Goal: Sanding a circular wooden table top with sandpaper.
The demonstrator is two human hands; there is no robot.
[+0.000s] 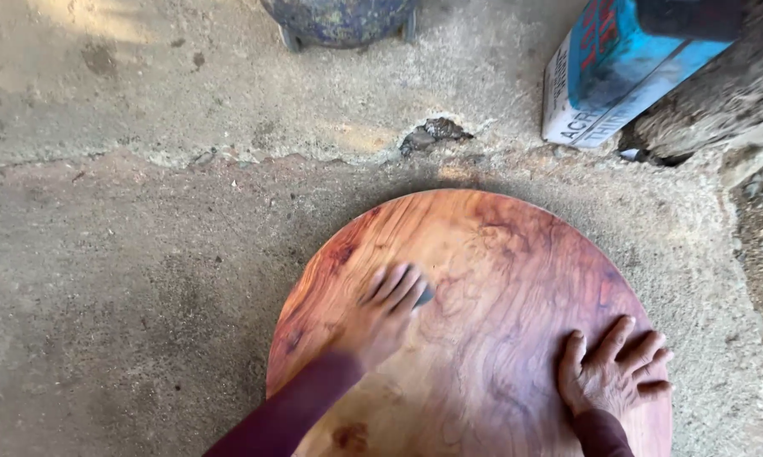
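Observation:
A round reddish wooden board [500,254] with swirling grain lies flat over the concrete floor. My left hand [381,317] is blurred by motion and presses a small dark pad [424,296] against the board's left-middle part; only the pad's edge shows past my fingertips. My right hand [612,372] rests flat on the board near its lower right edge, fingers spread, holding nothing. Both sleeves are dark maroon.
A blue and white rectangular tin [618,68] stands at the back right beside a rough grey log or stone [720,93]. A dark round container [339,19] sits at the top middle. The concrete floor [128,254] has a chipped hole [432,135].

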